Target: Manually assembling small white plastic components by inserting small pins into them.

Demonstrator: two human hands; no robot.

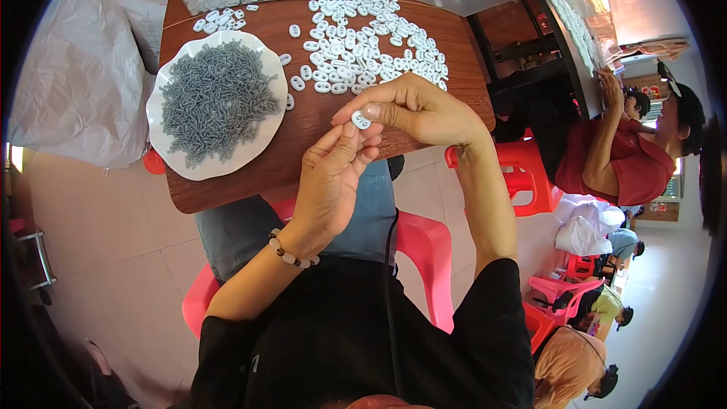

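Pinching one small white oval plastic piece (360, 121), left hand (329, 182) and right hand (433, 112) both have closed grip

The bare left hand (332, 180) slants upward, thumb raised. The bare right hand (424, 112) bends at the wrist — thumb and index finger pinching beside the left thumb.

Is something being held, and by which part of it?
A small white oval piece, pinched at its rim by the right grip; whether the left grip also holds is unclear.
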